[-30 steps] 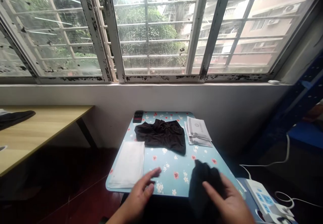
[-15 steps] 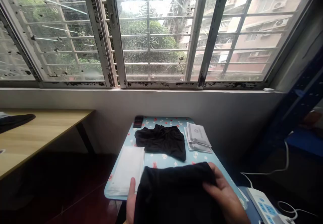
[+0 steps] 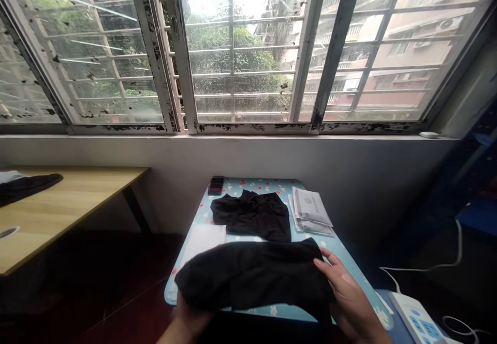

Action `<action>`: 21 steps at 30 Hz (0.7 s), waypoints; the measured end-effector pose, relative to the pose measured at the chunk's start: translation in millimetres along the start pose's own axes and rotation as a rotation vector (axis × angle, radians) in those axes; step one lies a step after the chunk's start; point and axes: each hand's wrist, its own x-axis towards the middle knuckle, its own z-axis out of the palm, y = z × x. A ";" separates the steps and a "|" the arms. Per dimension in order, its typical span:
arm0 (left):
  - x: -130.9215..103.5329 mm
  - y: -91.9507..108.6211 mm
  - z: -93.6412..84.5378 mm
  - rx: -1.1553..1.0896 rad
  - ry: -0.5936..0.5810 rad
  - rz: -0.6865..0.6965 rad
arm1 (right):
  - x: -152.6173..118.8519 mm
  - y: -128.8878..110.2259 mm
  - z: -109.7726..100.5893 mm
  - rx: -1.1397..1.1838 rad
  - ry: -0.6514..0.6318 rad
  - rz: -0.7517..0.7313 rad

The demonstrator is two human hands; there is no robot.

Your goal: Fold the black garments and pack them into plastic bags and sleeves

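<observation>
- Black cloth (image 3: 252, 277) is what I have in hand, spread level over the near edge of the floral table (image 3: 202, 212).
- My right hand (image 3: 349, 292), by the table's near right side, pinches that end of the cloth; a light pinch should do for such soft fabric.
- My left hand (image 3: 190, 318) sits beneath the other end, by the table's near left corner; its fingers are hidden, so I cannot tell whether it grips or merely props.
- To handle this well, I would tension both ends evenly, since slack could let the middle sag and crease.
- I would mind the white sheets (image 3: 205, 235) on the table's left side, partly hidden behind the cloth; a low sweep could drag them.
- Another black garment (image 3: 256, 214) lies on the table's far half, left of the packets (image 3: 310, 207); its similar colour could blur edges, so I would judge by outline.
</observation>
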 end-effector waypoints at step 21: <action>179.2 46.7 -90.8 0.962 0.102 -0.048 | 151.7 -10.7 -28.4 -1.364 -0.221 -0.261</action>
